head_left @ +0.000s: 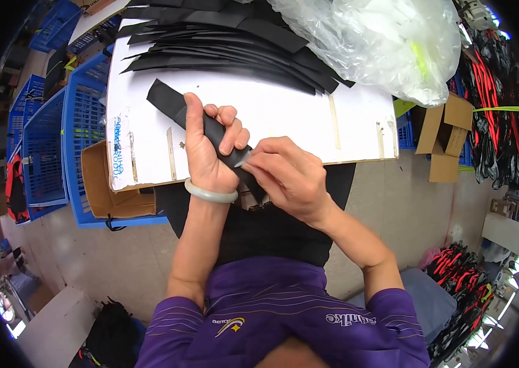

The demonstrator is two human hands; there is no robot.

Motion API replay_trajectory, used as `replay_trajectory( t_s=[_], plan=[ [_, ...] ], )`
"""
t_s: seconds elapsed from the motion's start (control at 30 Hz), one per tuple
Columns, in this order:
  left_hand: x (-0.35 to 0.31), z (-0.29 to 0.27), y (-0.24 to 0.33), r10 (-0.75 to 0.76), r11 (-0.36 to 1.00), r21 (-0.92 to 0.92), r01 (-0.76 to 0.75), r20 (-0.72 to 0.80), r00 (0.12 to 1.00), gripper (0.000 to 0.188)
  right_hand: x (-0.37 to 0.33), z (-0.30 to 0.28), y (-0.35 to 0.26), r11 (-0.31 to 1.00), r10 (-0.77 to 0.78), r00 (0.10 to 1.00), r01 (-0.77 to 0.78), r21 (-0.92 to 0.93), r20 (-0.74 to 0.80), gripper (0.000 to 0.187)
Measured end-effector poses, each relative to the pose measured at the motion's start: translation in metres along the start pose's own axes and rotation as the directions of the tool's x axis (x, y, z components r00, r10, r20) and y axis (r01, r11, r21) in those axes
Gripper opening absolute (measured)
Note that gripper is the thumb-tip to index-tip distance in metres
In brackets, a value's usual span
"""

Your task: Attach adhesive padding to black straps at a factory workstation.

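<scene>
Now, both hands up close together at the near edge of the white work surface. Left forearm comes up nearly straight from below, pale bangle round the wrist; my left hand is turned palm inward, thumb stretched up and lying against the strip, the other fingers curled round from its far side. Grip closed, holding the black strip across the palm.

Right forearm slants in from the lower right, elbow bent outward. My right hand has its back up, knuckles bent, thumb and index finger drawn narrow in a pinch at the lower part of the strip. Small whitish piece at those fingertips, lying against the black; too little of it shows to say what it is.

Strip itself: long, narrow, flat, matte black, squared off at the upper end, with a faint crease or seam just above my thumb. Runs slantwise from upper left to lower right, raised over the near side of the surface, lower end passing beneath my right hand and out beyond the edge. Similar black strips lie fanned in overlapping layers along the far side, clear plastic bag beside them, to the right
</scene>
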State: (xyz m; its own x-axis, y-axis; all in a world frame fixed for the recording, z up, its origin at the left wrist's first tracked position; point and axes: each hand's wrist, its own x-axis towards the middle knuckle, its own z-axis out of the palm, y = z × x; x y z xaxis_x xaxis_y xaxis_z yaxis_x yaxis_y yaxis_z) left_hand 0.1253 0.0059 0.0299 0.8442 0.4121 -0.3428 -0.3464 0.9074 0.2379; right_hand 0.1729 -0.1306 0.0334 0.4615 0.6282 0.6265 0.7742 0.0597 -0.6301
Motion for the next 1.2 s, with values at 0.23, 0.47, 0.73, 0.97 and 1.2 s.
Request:
replay_trajectory(
  t_s=[0.23,0.47,0.73,0.97,1.2],
  plan=[
    [-0.007,-0.003,-0.003,0.001,1.000,-0.017,-0.002,-0.020,1.000,0.038,-0.007,0.013,0.002,1.000,-0.005,0.994,0.005,-0.007,-0.111,0.016],
    [-0.007,-0.001,0.002,0.019,0.999,0.026,-0.020,0.019,1.000,0.041,-0.013,0.010,0.003,0.996,-0.032,0.996,0.025,-0.083,-0.082,0.024],
    [-0.008,0.007,0.008,0.052,0.998,-0.050,-0.046,0.118,0.992,0.041,-0.020,0.001,-0.006,0.997,0.072,0.993,-0.069,-0.042,0.096,0.045],
    [-0.014,0.011,0.000,0.159,0.983,0.045,-0.178,0.269,0.950,0.037,-0.023,0.004,-0.004,1.000,-0.009,0.998,0.009,-0.001,0.070,0.042],
    [-0.031,0.022,-0.016,0.277,0.897,0.223,-0.381,0.388,0.879,0.029,-0.040,-0.002,0.002,1.000,-0.007,0.995,0.008,-0.007,0.098,0.040]
  ],
)
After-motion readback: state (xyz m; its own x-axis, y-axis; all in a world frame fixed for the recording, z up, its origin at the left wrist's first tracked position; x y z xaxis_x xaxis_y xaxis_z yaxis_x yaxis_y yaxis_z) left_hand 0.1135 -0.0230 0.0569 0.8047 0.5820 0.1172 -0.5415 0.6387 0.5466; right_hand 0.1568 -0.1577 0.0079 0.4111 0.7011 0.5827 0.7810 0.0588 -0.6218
